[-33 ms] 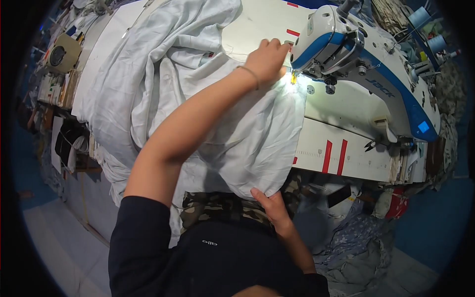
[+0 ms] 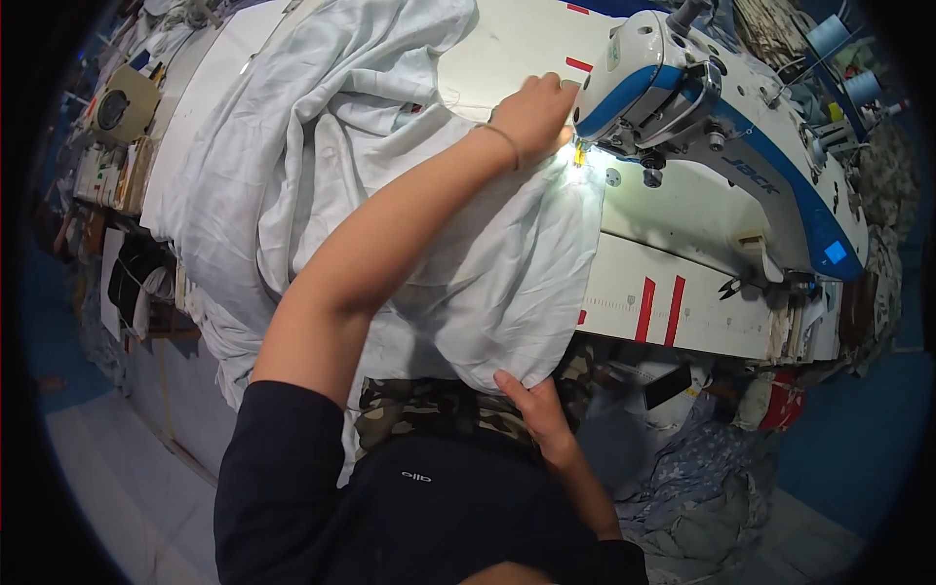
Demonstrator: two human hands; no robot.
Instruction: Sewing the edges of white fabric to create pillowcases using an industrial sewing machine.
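A large piece of white cloth (image 2: 439,283) lies in folds over the table of a white and blue sewing machine (image 2: 682,107). Its right edge runs under the lit needle area, where a yellow part (image 2: 579,155) shows. My left hand (image 2: 536,117) is just left of the needle, knuckles up and fingers curled down at the cloth's edge; the fingertips are partly hidden. At the near edge, over my lap, my right hand (image 2: 534,398) grips the cloth's lower corner, thumb on top and fingers out of sight beneath.
Blue thread spools (image 2: 844,60) stand behind the machine at the right. A small tan box (image 2: 127,105) with a round dark front sits at the far left. Patterned fabric (image 2: 702,468) is heaped below the table at the right, near a dark flat object (image 2: 668,387).
My left hand and forearm have shifted very slightly to the right, toward the needle. My right hand keeps its hold on the cloth's corner.
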